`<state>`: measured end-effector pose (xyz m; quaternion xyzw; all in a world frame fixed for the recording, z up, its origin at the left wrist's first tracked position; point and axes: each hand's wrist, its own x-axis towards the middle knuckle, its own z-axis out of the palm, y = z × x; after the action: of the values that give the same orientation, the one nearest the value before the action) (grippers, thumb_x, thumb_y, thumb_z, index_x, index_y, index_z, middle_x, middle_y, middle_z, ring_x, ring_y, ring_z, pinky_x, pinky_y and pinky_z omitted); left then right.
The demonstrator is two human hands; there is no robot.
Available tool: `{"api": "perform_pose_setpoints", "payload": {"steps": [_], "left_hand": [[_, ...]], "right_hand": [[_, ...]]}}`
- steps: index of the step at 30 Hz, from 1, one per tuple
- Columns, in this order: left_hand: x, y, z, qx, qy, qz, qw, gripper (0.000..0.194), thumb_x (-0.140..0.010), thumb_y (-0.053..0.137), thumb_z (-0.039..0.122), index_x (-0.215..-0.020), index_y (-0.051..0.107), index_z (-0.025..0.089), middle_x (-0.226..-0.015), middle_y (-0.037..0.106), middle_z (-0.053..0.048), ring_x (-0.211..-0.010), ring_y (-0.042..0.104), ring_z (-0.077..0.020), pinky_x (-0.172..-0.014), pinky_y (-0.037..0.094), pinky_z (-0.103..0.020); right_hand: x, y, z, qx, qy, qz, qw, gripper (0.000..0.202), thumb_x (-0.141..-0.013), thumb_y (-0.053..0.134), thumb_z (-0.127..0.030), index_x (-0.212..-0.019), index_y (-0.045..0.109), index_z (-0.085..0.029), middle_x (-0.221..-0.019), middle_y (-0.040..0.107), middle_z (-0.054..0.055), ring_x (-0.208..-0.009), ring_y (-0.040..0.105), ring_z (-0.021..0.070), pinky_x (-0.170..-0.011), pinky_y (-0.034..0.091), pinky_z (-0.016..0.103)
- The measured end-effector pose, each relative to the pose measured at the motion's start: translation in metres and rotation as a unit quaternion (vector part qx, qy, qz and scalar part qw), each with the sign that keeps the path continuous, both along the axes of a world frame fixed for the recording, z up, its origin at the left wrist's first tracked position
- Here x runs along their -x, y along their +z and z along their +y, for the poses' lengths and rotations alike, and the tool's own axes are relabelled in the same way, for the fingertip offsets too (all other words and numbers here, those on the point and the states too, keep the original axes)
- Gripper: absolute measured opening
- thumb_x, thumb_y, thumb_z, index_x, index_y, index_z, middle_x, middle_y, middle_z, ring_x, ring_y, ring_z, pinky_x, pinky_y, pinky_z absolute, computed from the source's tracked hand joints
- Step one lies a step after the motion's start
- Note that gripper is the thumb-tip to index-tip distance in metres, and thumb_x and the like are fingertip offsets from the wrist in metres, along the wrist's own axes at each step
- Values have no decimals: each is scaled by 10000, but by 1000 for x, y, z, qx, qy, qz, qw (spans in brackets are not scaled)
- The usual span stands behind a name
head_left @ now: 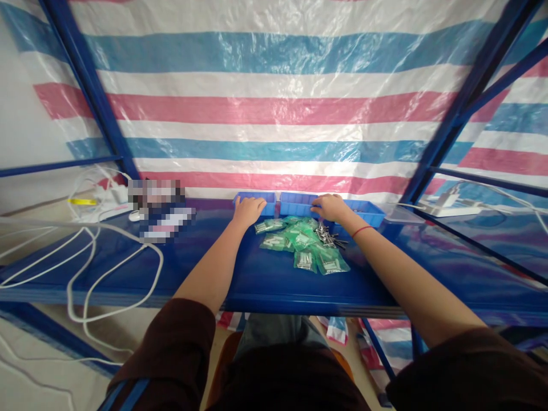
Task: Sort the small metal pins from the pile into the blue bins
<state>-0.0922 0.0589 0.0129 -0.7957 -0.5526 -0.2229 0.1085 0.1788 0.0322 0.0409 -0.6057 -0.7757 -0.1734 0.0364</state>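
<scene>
White cables [161,265] over bench [188,257], well L of L grip. L grip [249,211] half-curled at front of L blue tray [270,209]; can't tell if it has hold of anything. Middle blue tray [295,206] b/w grips. Green bags [302,237] w/ small parts b/w grips, near side. Loose metal pins [327,235] just nearside of R grip [329,206]: fingers bent at middle tray's R end, hold unclear. R blue tray [368,214] just R of it.
</scene>
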Motion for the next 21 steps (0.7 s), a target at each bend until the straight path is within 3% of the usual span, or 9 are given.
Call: {"api": "perform_pose_setpoints", "payload": {"steps": [5, 10, 15, 18, 21], "left_hand": [[-4, -3, 4, -10, -31, 1, 999, 373, -929, 279, 390, -1024, 624, 283, -1048, 661, -41, -1016, 563, -225, -1031, 223, -473], [-4, -6, 6, -16, -37, -4, 999, 375, -928, 281, 397, -1021, 628, 290, -1036, 662, -36, -1005, 564, -223, -1026, 230, -478], [-5, 0, 0, -44, -64, -32, 996, 374, -912, 328, 410, -1118, 613, 283, -1098, 620, -65, -1072, 518, -223, -1011, 290, -422], [-17, 13, -20, -56, -122, -65, 989, 450, -891, 340, 485, -1223, 547, 263, -1202, 558, -80, -1167, 455, -229, -1034, 298, -392], [-38, 24, -49, 73, -215, -44, 973, 584, -819, 345, 647, -1292, 462, 326, -1338, 467, -55, -1255, 389, -267, -1060, 283, -444]], "right_hand": [[-10, -1, 3, 29, 53, 35, 998, 325, -864, 443, -298, -1074, 663, -184, -1101, 675, 85, -998, 613, 232, -837, 428, 289], [-20, -4, 8, 30, 98, 57, 993, 309, -830, 482, -252, -1046, 682, -157, -1088, 684, 87, -1043, 609, 234, -893, 430, 285], [-32, 4, 0, 10, 139, 159, 977, 432, -825, 505, -428, -1132, 639, -156, -1174, 641, 101, -1078, 592, 244, -942, 427, 324], [-54, 4, -16, -53, 92, 252, 962, 562, -829, 443, -551, -1210, 573, -159, -1221, 605, 123, -1111, 567, 261, -961, 420, 375], [-89, -5, -34, -56, 1, 268, 962, 623, -789, 471, -602, -1223, 542, -162, -1251, 570, 149, -1163, 517, 293, -982, 388, 412]]}}
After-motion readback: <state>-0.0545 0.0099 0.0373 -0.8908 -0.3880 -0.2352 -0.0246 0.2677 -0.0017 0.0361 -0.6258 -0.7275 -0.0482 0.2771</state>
